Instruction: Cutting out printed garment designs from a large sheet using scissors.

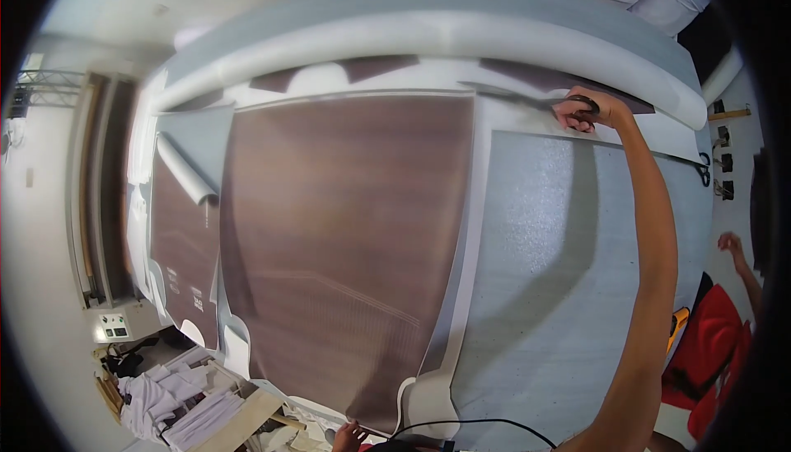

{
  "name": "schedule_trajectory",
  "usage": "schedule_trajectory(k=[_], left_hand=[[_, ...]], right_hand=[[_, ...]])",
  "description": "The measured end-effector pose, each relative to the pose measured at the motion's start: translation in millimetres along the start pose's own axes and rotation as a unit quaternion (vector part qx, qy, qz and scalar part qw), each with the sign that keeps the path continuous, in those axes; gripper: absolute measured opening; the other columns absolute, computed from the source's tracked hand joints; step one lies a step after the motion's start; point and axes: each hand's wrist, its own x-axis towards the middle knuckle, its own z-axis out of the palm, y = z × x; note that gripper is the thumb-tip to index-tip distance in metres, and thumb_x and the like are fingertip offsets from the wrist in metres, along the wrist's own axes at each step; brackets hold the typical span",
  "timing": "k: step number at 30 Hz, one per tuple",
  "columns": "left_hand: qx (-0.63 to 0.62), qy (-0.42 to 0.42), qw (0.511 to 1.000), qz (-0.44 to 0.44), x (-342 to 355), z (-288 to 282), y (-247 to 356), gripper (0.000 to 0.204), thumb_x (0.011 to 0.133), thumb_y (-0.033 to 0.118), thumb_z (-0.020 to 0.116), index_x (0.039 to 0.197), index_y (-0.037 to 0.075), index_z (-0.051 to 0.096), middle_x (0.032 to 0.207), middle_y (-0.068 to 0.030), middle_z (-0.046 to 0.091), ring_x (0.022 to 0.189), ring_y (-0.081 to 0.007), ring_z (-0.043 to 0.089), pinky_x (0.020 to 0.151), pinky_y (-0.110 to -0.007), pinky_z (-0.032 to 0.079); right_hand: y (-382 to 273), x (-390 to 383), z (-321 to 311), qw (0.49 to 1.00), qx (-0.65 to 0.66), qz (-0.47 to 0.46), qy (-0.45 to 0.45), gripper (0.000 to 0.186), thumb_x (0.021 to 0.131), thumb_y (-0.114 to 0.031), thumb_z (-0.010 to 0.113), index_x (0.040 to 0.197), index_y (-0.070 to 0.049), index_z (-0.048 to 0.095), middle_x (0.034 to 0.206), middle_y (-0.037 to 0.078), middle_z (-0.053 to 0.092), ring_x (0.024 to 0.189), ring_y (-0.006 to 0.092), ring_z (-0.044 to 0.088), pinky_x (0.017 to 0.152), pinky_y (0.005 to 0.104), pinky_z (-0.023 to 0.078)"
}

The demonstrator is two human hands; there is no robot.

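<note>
My right hand (587,112) is closed around the dark handles of a pair of scissors (527,96) at the far side of the table. The blades point left, over a white sheet with dark brown printed shapes (527,73). A large brown printed sheet (346,205) with white margins lies left of my outstretched right arm. At its near edge, low in the picture, my left hand (350,436) is bent in a pinch on the sheet, partly cut off by the frame. A smaller brown printed panel (183,229) lies at the left, with a curled strip on it.
A long white roll (412,36) spans the far side of the blue-grey table (535,229). Black scissors (704,170) lie at the right edge, near a yellow-orange tool (677,328). A person in red (713,345) is beyond. White cloth (161,394) is piled at lower left.
</note>
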Motion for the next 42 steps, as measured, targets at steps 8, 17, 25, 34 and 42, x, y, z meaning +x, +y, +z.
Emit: schedule_trajectory(k=[8, 17, 25, 34, 42], left_hand=[[0.037, 0.016, 0.999, -0.008, -7, 5, 4, 0.046, 0.101, 0.02, 0.053, 0.14, -0.002, 0.044, 0.135, -0.0147, 0.054, 0.125, -0.0324, 0.052, 0.106, -0.049, 0.046], [0.067, 0.031, 0.997, -0.022, -6, 11, 10, 0.048, 0.103, 0.029, 0.052, 0.139, -0.002, 0.046, 0.133, -0.0135, 0.057, 0.126, -0.0286, 0.052, 0.11, -0.05, 0.04], [0.04, 0.032, 0.999, 0.0, -14, 4, 14, 0.04, 0.103, 0.026, 0.052, 0.132, -0.001, 0.05, 0.127, -0.0131, 0.059, 0.12, -0.029, 0.056, 0.108, -0.049, 0.042], [0.016, 0.03, 0.999, -0.004, -6, -5, 5, 0.039, 0.103, 0.023, 0.053, 0.132, -0.003, 0.049, 0.13, -0.0143, 0.058, 0.121, -0.0295, 0.055, 0.106, -0.049, 0.044], [0.024, 0.056, 0.998, 0.002, -25, 18, 21, 0.049, 0.103, 0.02, 0.054, 0.141, -0.008, 0.039, 0.134, -0.0215, 0.053, 0.125, -0.0347, 0.053, 0.105, -0.05, 0.048]], right_hand=[[-11, 13, -7, 1.0, -0.012, 0.001, -0.008, 0.037, 0.087, -0.033, 0.073, 0.073, 0.001, 0.069, 0.054, 0.0, 0.05, 0.044, 0.0079, 0.047, 0.039, 0.0257, 0.034], [-12, 28, -18, 0.999, -0.026, 0.025, -0.03, 0.031, 0.081, -0.026, 0.076, 0.08, 0.005, 0.071, 0.053, 0.001, 0.051, 0.042, 0.009, 0.047, 0.037, 0.027, 0.034], [-33, 47, -11, 0.998, 0.005, 0.039, -0.05, 0.036, 0.083, -0.033, 0.077, 0.087, 0.002, 0.072, 0.058, -0.001, 0.051, 0.046, 0.0091, 0.048, 0.039, 0.0261, 0.034], [-77, 77, 9, 0.997, -0.029, 0.029, -0.058, 0.034, 0.083, -0.033, 0.077, 0.085, 0.001, 0.073, 0.057, -0.002, 0.051, 0.045, 0.0075, 0.046, 0.039, 0.0258, 0.032], [-111, 119, 40, 0.996, -0.05, -0.002, -0.072, 0.031, 0.082, -0.031, 0.078, 0.082, -0.001, 0.073, 0.056, -0.001, 0.05, 0.044, 0.0076, 0.044, 0.038, 0.0253, 0.03]])
